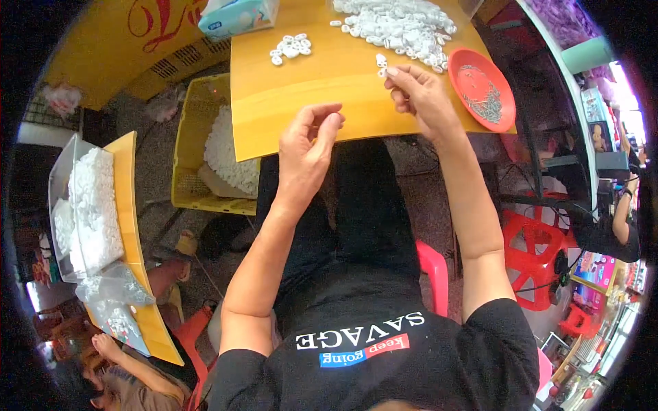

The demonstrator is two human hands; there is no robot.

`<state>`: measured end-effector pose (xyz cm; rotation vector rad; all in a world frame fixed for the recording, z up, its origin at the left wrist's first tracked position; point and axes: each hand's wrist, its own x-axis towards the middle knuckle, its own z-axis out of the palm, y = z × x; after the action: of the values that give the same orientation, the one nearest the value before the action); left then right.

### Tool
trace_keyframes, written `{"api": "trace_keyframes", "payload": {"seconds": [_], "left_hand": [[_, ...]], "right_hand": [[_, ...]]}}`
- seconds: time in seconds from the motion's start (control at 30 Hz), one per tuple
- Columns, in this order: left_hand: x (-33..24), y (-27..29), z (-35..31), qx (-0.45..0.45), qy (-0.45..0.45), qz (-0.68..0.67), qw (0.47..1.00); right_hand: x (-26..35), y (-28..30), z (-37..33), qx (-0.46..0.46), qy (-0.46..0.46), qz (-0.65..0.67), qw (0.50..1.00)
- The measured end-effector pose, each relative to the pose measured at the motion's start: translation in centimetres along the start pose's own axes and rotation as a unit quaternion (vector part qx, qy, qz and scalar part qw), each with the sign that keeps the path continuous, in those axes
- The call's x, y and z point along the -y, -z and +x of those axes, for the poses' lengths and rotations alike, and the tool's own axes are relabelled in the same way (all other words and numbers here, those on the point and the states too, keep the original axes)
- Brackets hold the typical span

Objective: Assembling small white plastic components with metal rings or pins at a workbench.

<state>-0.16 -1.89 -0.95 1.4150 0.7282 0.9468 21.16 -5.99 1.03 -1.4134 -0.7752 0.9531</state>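
My right hand (423, 99) is over the table with thumb and forefinger pinched. At their tips are small white oval plastic pieces (382, 61); at least one seems to be in the pinch. My left hand (307, 147) hovers at the table's near edge, its fingers loosely curled and the thumb apart from them. Nothing shows in it. Beyond my right hand lies a large heap of the same white pieces (404, 27). A smaller group of white pieces (291, 48) sits at the left. To the right, a red oval dish (483, 89) holds many small metal parts.
A tissue pack (238, 17) stands at the yellow table's (274, 103) far left corner. Left on the floor is a yellow crate (188, 137) of white pieces. Another person's hand (106, 347) works at a side table (154, 312). Red stools (534, 243) stand at the right.
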Motion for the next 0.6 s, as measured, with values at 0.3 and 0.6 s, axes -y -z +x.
{"api": "trace_keyframes", "payload": {"seconds": [0.3, 0.6], "left_hand": [[-1.2, -2.2, 0.5, -0.016, -0.019, -0.111, 0.994], [-1.6, -1.0, 0.3, 0.005, -0.016, -0.059, 0.998]], "right_hand": [[0.7, -4.4, -4.6, 0.08, -0.027, 0.107, 0.991], [0.5, -4.8, -5.5, 0.086, 0.008, 0.049, 0.995]]}}
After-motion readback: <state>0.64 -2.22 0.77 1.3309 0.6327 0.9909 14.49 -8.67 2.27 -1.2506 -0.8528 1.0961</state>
